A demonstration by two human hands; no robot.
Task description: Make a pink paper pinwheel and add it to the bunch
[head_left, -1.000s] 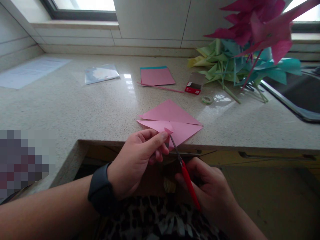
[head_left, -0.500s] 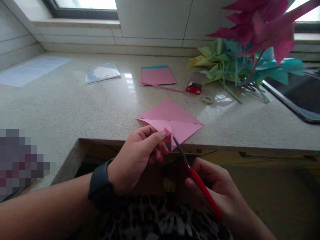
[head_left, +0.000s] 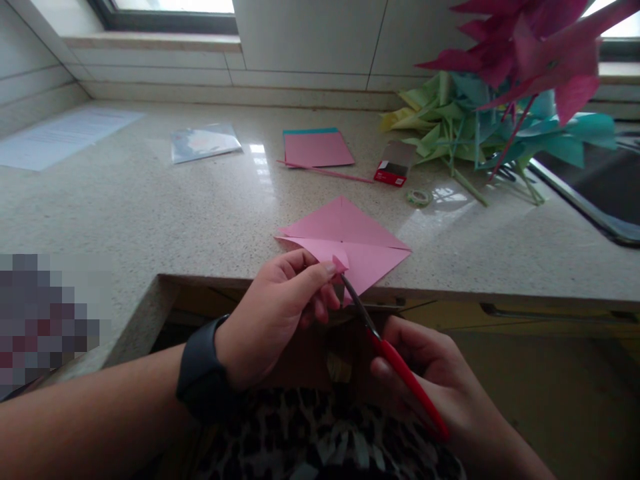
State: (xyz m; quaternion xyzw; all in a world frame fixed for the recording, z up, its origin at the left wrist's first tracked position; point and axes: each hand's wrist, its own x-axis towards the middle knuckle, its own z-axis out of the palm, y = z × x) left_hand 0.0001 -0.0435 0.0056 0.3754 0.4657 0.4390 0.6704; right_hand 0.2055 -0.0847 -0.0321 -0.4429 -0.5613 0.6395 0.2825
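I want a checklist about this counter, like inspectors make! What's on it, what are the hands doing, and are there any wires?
Surface: speckled stone countertop, glossy.
Job's things: pink folded paper at the counter's near edge; red-handled scissors, blades at the paper's near corner.
Clutter: paper pinwheels piled far right, red box, tape roll, pink sheets, pink stick, plastic sleeve, white sheet.
Hands: left hand pinches the paper's near corner; right hand holds the scissors.
Cables: nothing seen.
Surroundings: tiled wall, window above, dark sink at right.
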